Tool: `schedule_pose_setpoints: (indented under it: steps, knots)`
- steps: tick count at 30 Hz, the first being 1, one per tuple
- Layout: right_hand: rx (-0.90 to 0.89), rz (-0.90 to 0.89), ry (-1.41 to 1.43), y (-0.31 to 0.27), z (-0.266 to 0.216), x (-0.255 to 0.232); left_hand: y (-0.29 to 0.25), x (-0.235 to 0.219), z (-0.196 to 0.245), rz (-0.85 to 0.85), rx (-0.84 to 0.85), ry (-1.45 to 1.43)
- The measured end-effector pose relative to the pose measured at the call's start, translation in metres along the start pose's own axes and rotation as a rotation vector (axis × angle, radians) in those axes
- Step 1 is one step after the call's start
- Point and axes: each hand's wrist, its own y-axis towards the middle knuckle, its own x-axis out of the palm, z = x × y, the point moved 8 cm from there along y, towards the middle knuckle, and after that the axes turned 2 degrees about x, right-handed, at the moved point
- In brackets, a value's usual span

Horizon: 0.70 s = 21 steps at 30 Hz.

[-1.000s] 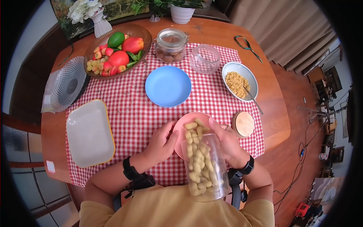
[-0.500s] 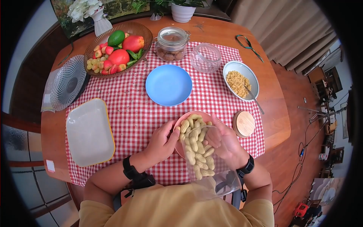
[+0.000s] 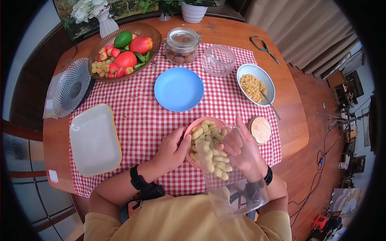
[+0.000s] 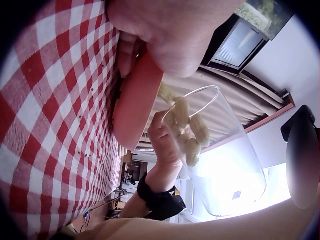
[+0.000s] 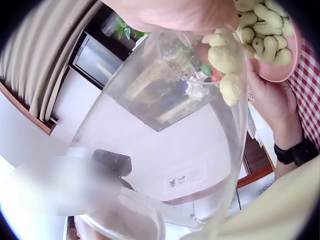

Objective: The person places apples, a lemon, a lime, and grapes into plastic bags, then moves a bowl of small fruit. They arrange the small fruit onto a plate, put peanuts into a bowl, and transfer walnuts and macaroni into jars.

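Observation:
My left hand [image 3: 173,148] holds the left side of a pink bowl [image 4: 136,107], thumb at its rim and fingers against its outer wall. Peanuts in their shells [image 3: 206,129] fill much of the bowl. A clear glass jar [image 3: 241,199] is held tilted in my right hand [image 3: 248,150], whose fingers show through the glass. The jar's mouth is down over the bowl and its base is raised toward my body. Several peanuts [image 4: 189,131] lie inside near the mouth; the rest of the jar is bare.
Ahead lies a blue plate [image 3: 179,90]. A wooden lid [image 3: 260,131] and a bowl of yellow kernels with a spoon [image 3: 252,89] stand right. A grey tray [image 3: 95,140] lies left. Farther back are a fruit basket [image 3: 150,34], a clip-top jar [image 3: 181,46] and a glass bowl [image 3: 219,62].
Peanuts have slid from the jar into the pink bowl, leaving only several near the mouth. The jar's base has swung right and tipped more. My left hand has stayed at the bowl.

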Motion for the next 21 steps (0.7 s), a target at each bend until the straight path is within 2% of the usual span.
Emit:
schedule_pose_setpoints:
  steps: [3,5,8,9,11,18,20,21]
  knots:
    - [-0.062,0.088,0.076,0.002,0.0,0.006,-0.001,0.0,-0.002,0.013,0.004,-0.017]
    - [-0.104,0.287,0.096,-0.002,0.0,-0.004,-0.001,0.0,-0.003,0.022,0.009,-0.031]
    - [-0.201,0.212,0.084,-0.011,-0.003,-0.035,-0.001,0.001,-0.004,-0.011,-0.032,-0.031]
    - [-0.202,0.213,0.084,-0.009,-0.002,-0.03,-0.001,0.001,-0.004,-0.005,-0.026,-0.038]
    - [-0.198,0.462,0.127,-0.009,0.003,-0.032,0.0,0.001,-0.004,0.001,-0.019,-0.047]
    - [-0.294,0.36,0.274,-0.012,0.01,-0.041,0.0,0.002,-0.008,0.006,-0.008,-0.06]
    - [-0.367,0.494,0.231,-0.018,0.008,-0.042,-0.001,0.002,-0.007,0.006,-0.009,-0.065]
    - [-0.368,0.495,0.23,-0.015,0.009,-0.032,0.0,0.002,-0.006,0.004,-0.014,-0.061]
